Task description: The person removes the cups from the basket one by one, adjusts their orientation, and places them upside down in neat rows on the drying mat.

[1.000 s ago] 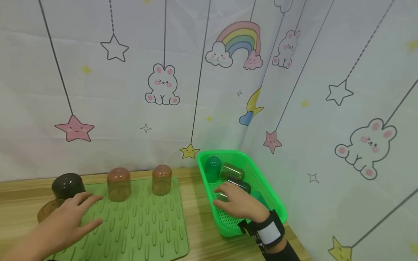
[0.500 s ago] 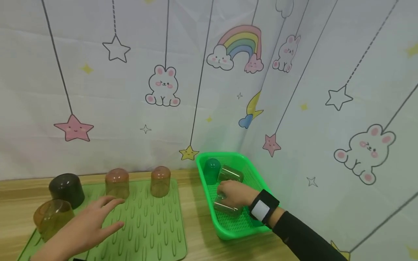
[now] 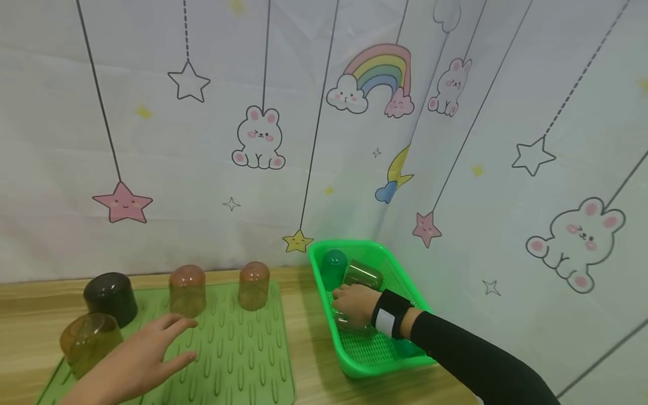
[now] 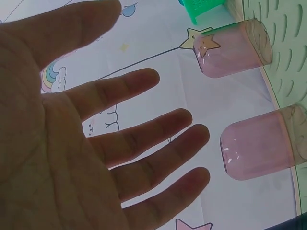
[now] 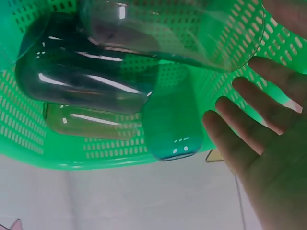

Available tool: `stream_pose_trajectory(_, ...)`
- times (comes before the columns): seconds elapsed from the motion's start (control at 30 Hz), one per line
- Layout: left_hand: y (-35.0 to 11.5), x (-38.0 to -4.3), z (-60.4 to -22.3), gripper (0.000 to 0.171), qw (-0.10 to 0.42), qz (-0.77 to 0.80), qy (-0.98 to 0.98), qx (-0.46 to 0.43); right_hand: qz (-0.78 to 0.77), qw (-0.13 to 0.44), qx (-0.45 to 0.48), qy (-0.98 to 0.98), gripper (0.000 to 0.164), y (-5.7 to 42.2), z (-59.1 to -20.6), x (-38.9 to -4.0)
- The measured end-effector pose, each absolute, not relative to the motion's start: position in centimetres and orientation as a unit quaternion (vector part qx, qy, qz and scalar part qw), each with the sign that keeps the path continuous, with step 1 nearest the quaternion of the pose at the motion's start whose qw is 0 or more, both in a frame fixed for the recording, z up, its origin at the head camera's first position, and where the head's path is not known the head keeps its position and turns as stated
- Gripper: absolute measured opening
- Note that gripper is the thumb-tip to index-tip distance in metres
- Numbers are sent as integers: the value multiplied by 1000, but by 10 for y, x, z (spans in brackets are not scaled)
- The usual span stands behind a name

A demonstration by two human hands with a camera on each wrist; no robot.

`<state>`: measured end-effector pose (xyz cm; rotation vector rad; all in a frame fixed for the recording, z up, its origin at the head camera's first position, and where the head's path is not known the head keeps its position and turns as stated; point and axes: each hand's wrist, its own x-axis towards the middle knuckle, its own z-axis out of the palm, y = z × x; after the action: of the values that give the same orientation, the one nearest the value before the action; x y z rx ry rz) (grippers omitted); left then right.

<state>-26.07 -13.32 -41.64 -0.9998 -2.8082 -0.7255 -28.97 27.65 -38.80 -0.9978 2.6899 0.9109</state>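
My right hand (image 3: pixel 354 304) reaches down into a green plastic basket (image 3: pixel 365 368). In the right wrist view its fingers are extended, with fingertips right at the rim of a clear cup (image 5: pixel 182 33). Beside that cup lie a dark grey cup (image 5: pixel 86 72) and a teal cup (image 5: pixel 172 120). An olive-tinted cup (image 3: pixel 363 274) rests on its side behind the hand. Over a green ridged mat (image 3: pixel 243 349) hovers my left hand (image 3: pixel 144 357), fingers spread and holding nothing. Nearest to it stand two upside-down pinkish cups (image 3: pixel 187 292) (image 3: pixel 254 287).
On the mat's left side are a dark cup (image 3: pixel 110 299) and an amber cup (image 3: pixel 91 343), both upside down. A white printed cloth (image 3: pixel 228 236) hangs behind and to the right of the wooden table (image 3: pixel 316 349).
My right hand has drawn its spread fingers in and shifted toward the basket's left side, near the clear cup. My left hand has moved rightward over the mat, uncovering the amber cup.
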Motion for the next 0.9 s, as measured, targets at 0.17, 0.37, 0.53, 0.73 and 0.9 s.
stream_pose_trajectory(0.17, -132, -260, -417, 51, 26, -234, -916, -324, 298, 58, -353, 885, 9, 272, -389, -293)
stream_pose_trajectory(0.37, -130, -263, -418, 48, 5, -230, -918, -323, 251, 68, -357, 897, 9, 283, -400, -300)
stream_pose_trajectory(0.53, -130, -264, -418, 46, -14, -224, -923, -312, 264, 32, -383, 885, 12, 290, -407, -294)
stream_pose_trajectory(0.73, -129, -266, -418, 47, -31, -219, -928, -300, 317, 0, -394, 863, 16, 291, -409, -290)
stream_pose_trajectory(0.9, -130, -265, -419, 47, -26, -219, -927, -305, 324, 30, -371, 870, 30, 288, -406, -285)
